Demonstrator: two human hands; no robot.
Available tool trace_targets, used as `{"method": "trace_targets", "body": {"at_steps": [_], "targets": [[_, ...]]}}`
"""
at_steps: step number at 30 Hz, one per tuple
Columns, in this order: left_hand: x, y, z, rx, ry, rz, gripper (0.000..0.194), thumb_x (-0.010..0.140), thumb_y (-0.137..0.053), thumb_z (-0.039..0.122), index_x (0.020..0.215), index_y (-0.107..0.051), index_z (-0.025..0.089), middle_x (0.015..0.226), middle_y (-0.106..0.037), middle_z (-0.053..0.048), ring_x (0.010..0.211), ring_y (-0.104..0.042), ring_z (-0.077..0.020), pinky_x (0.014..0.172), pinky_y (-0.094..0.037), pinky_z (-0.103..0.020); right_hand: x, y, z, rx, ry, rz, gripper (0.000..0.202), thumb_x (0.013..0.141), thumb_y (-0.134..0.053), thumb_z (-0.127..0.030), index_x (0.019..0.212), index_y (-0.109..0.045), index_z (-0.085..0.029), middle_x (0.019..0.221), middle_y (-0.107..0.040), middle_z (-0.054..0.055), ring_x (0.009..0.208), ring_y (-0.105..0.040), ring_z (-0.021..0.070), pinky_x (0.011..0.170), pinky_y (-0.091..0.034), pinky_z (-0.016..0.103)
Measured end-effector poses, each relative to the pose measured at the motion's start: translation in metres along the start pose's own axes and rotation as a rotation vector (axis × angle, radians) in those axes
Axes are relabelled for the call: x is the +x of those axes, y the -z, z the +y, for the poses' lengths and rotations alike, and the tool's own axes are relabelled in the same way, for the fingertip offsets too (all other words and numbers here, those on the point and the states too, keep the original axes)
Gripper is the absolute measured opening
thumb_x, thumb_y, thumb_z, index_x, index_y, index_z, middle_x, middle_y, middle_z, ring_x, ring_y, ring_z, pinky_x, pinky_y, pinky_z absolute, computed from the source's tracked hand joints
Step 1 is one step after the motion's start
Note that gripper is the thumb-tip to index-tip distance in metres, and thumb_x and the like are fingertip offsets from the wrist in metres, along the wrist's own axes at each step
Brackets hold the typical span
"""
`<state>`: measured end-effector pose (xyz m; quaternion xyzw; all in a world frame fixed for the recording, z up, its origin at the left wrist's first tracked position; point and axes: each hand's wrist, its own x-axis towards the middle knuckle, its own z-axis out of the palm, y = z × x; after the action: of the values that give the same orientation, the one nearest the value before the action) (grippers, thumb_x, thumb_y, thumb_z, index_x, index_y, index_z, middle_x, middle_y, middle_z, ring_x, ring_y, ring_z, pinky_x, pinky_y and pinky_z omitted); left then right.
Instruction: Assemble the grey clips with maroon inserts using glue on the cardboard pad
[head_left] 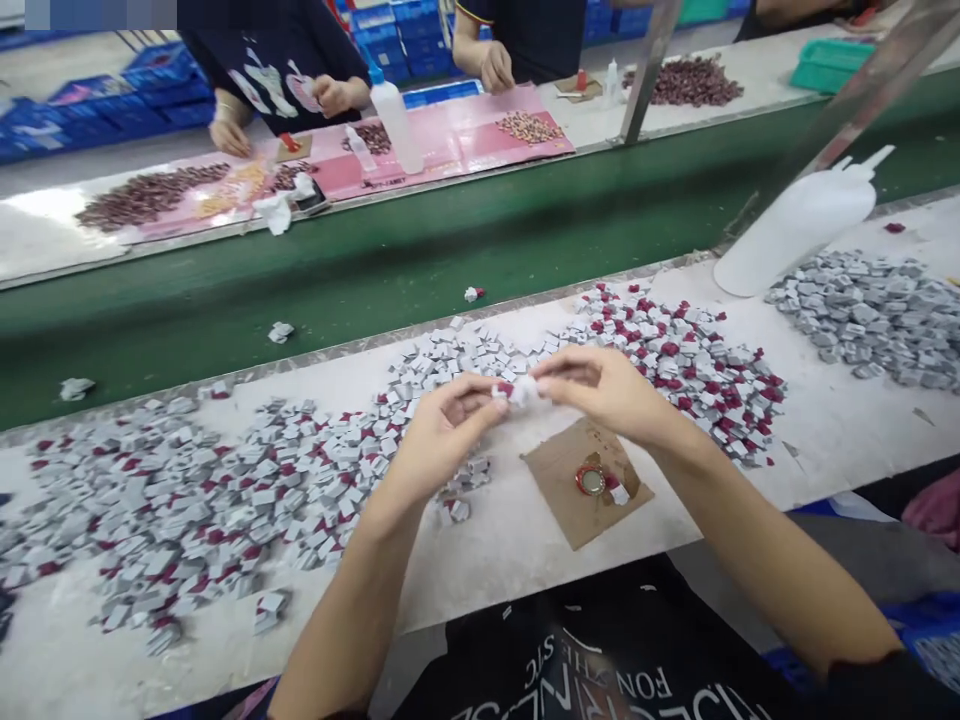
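At the far left of the white tabletop (525, 540) lies a broad spread of small grey and red pieces (172, 510), loosely heaped and running toward the middle; above it, past the tabletop's edge, the green belt (390, 260) carries a few stray white scraps (281, 331); across the belt, other people's hands (229, 135) work over pink mats (450, 140) with dark red heaps and a white bottle (395, 122). Near the middle, the left hand (442, 430) is raised just above the pieces, its thumb and fingertips closed in a pinch on a small white and red piece (520, 391); the right hand (607, 390) meets it from the other side, fingertips pinching the same piece, so both hands are pressed together around it, held over the tabletop; below the right hand lies a brown cardboard square (570, 500) with a small red-rimmed round lid (590, 481) on it. Further right sits a denser pile of red-marked pieces (690, 365); then a tilted white squeeze bottle (802, 220); at the far right, a heap of plain grey pieces (874, 320).
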<state>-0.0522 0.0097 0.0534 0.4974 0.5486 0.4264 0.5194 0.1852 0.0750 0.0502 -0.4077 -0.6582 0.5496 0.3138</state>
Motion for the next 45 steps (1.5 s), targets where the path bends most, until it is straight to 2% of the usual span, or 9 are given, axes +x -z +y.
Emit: {"method": "trace_targets", "body": {"at_steps": [4,8,17,22,26,30,34,40,45], "targets": [[0.018,0.043,-0.003,0.017,-0.051,0.333,0.028,0.087,-0.089,0.032,0.111,-0.080,0.021,0.093,-0.072,-0.001,0.078,-0.077,-0.0189,0.079,-0.063,-0.035,0.116,-0.026,-0.002,-0.470,-0.006,0.107,0.033,0.101,-0.075,-0.016,0.133,-0.085,-0.020,0.132,-0.080,0.013,0.108,-0.077,0.0287,0.108,-0.060,0.048],[0.034,0.065,-0.005,0.028,-0.033,0.360,0.023,0.089,-0.084,0.031,0.108,-0.077,0.021,0.092,-0.071,-0.001,0.079,-0.077,-0.0192,0.078,-0.063,-0.035,0.205,-0.069,0.009,-0.520,-0.015,0.043,0.037,0.098,-0.071,-0.007,0.131,-0.085,-0.014,0.144,-0.072,0.020,0.119,-0.074,0.0326,0.116,-0.054,0.050],[0.105,0.084,-0.006,0.287,0.064,0.418,0.009,0.097,-0.079,0.014,0.096,-0.072,0.019,0.086,-0.078,-0.004,0.082,-0.077,-0.0206,0.081,-0.061,-0.034,0.244,-0.067,0.036,-0.331,-0.056,0.054,0.007,0.093,-0.078,-0.012,0.091,-0.078,-0.019,0.092,-0.079,0.008,0.095,-0.078,0.0269,0.098,-0.062,0.041],[0.178,0.092,-0.009,0.409,0.110,0.377,0.011,0.097,-0.086,0.013,0.101,-0.075,0.013,0.097,-0.079,-0.009,0.095,-0.077,-0.0251,0.099,-0.063,-0.045,0.219,0.004,0.036,-0.146,-0.144,0.204,0.012,0.101,-0.080,-0.030,0.097,-0.073,-0.020,0.083,-0.077,0.005,0.066,-0.074,0.0176,0.059,-0.060,0.027],[0.223,0.080,-0.016,0.461,0.112,0.213,0.045,0.111,-0.078,0.042,0.149,-0.070,0.019,0.148,-0.072,-0.014,0.125,-0.076,-0.0307,0.104,-0.068,-0.053,0.163,0.050,0.031,-0.024,-0.128,0.288,0.031,0.092,-0.093,-0.047,0.096,-0.078,-0.021,0.090,-0.082,0.007,0.077,-0.079,0.0197,0.061,-0.063,0.026],[0.235,0.059,-0.016,0.531,0.085,0.195,0.033,0.104,-0.085,0.029,0.131,-0.076,0.012,0.135,-0.075,-0.016,0.128,-0.072,-0.0368,0.113,-0.060,-0.063,0.090,0.066,0.021,0.103,-0.083,0.380,0.047,0.085,-0.096,-0.062,0.108,-0.081,-0.024,0.093,-0.081,0.005,0.081,-0.076,0.0184,0.063,-0.063,0.029],[0.206,0.035,-0.001,0.624,-0.020,0.302,0.027,0.087,-0.091,0.010,0.108,-0.074,0.013,0.126,-0.073,-0.018,0.149,-0.051,-0.0511,0.128,-0.030,-0.079,0.027,0.058,0.013,0.390,-0.113,0.413,0.047,0.083,-0.101,-0.057,0.108,-0.079,-0.025,0.080,-0.076,-0.001,0.077,-0.078,0.0186,0.067,-0.066,0.032],[0.102,-0.024,0.034,0.314,-0.309,-0.264,0.022,0.107,-0.075,0.039,0.124,-0.079,0.026,0.119,-0.082,-0.009,0.112,-0.076,-0.0300,0.100,-0.059,-0.047,-0.025,0.020,0.007,0.513,-0.032,0.430,0.038,0.087,-0.099,-0.047,0.111,-0.078,-0.026,0.079,-0.078,-0.002,0.079,-0.083,0.0222,0.075,-0.071,0.038],[0.042,-0.062,0.042,0.172,-0.274,-0.327,0.008,0.107,-0.071,0.026,0.112,-0.077,0.024,0.104,-0.084,-0.004,0.096,-0.079,-0.0221,0.090,-0.062,-0.038,-0.059,0.006,0.002,0.452,0.038,0.423,0.026,0.094,-0.096,-0.041,0.111,-0.080,-0.027,0.091,-0.083,0.000,0.080,-0.084,0.0202,0.082,-0.073,0.038]]}}
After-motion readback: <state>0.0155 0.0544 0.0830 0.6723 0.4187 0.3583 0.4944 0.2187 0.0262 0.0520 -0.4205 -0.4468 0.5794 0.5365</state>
